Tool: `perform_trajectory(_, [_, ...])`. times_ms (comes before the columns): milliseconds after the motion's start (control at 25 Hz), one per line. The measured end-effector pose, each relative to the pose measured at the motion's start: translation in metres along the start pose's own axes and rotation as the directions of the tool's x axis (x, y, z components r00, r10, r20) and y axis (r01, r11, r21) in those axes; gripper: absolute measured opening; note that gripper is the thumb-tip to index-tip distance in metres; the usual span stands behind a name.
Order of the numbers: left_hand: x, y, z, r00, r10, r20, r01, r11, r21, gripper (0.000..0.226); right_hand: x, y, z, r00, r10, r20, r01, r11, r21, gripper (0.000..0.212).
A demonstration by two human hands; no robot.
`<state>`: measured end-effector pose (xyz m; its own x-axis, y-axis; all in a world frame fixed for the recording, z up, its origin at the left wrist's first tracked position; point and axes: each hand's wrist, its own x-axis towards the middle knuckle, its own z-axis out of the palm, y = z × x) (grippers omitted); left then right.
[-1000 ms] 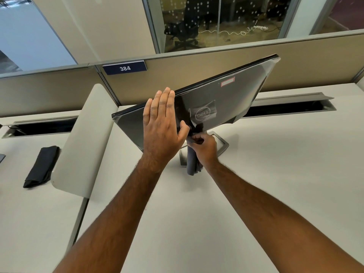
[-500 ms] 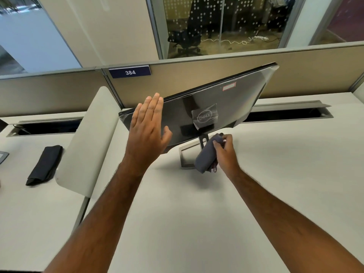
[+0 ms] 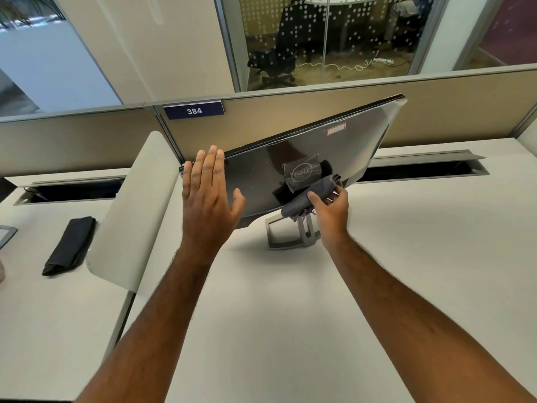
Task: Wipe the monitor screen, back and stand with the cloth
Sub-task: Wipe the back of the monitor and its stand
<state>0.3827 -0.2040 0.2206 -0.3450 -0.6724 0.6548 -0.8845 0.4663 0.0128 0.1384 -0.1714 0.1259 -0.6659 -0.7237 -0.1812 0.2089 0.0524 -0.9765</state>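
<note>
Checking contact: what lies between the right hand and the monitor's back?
The grey cloth, gripped by the right hand, lies against the monitor back, head view.

My white desk [image 3: 406, 271]: monitor stand [image 3: 293, 234] at frame centre; folded dark cloth [image 3: 69, 245] at left, past curved divider [image 3: 130, 216].

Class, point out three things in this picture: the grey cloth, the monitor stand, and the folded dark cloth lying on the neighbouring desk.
grey cloth [image 3: 302, 200], head view, its bunched middle.
monitor stand [image 3: 286, 244], head view, front bar of base.
folded dark cloth [image 3: 71, 244], head view, its middle.
</note>
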Motion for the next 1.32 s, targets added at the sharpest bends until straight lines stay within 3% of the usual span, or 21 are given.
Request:
perform_trajectory(120, [0.001, 0.001, 0.001, 1.0, -0.02, -0.003, 0.02, 0.999, -0.043, 0.07, -0.007, 0.01, 0.016, 1.0, -0.027, -0.015, 0.026, 0.997, -0.074, 0.056])
perform_trajectory(240, [0.0, 0.002, 0.003, 1.0, -0.03, -0.005, 0.03, 0.998, -0.056, 0.071, -0.016, 0.02, 0.022, 0.992, 0.014, 0.125, 0.014, 0.976, -0.219, 0.052])
perform_trajectory(320, [0.0, 0.0, 0.003, 1.0, -0.018, -0.006, 0.018, 0.998, -0.054, 0.071, -0.016, 0.022, 0.013, 0.988, 0.046, 0.146, -0.008, 0.969, -0.247, 0.043])
perform_trajectory(400, [0.0, -0.003, 0.002, 1.0, -0.012, -0.013, 0.011, 0.999, -0.053, 0.071, -0.011, 0.019, -0.004, 0.999, 0.021, 0.038, -0.017, 0.994, -0.106, 0.034])
perform_trajectory(520, [-0.001, -0.003, 0.003, 1.0, -0.015, -0.023, 0.013, 0.997, -0.076, 0.071, 0.0, -0.007, -0.03, 0.987, -0.023, -0.159, 0.032, 0.998, 0.059, 0.039])
perform_trajectory(680, [-0.001, -0.001, 0.005, 0.999, -0.032, -0.032, 0.029, 0.994, -0.102, 0.072, 0.018, -0.065, -0.027, 0.938, -0.299, -0.178, 0.304, 0.953, 0.006, 0.037])
perform_trajectory(800, [-0.001, -0.002, 0.005, 0.999, -0.035, -0.028, 0.031, 0.992, -0.118, 0.072, 0.018, -0.092, -0.002, 0.85, -0.523, -0.061, 0.514, 0.85, -0.117, 0.029])
perform_trajectory(1000, [0.0, -0.001, 0.003, 0.998, -0.057, -0.035, 0.051, 0.987, -0.152, 0.072, -0.005, -0.08, 0.036, 0.67, -0.722, 0.172, 0.737, 0.62, -0.267, 0.025])
perform_trajectory(1160, [0.0, 0.0, 0.003, 0.998, -0.05, -0.03, 0.045, 0.989, -0.143, 0.072, -0.017, -0.058, 0.045, 0.497, -0.707, 0.503, 0.86, 0.323, -0.396, 0.036])
perform_trajectory(1320, [0.001, -0.003, 0.002, 0.999, -0.038, -0.021, 0.035, 0.991, -0.128, 0.073, -0.009, -0.046, 0.033, 0.337, -0.673, 0.659, 0.901, 0.028, -0.432, 0.031])
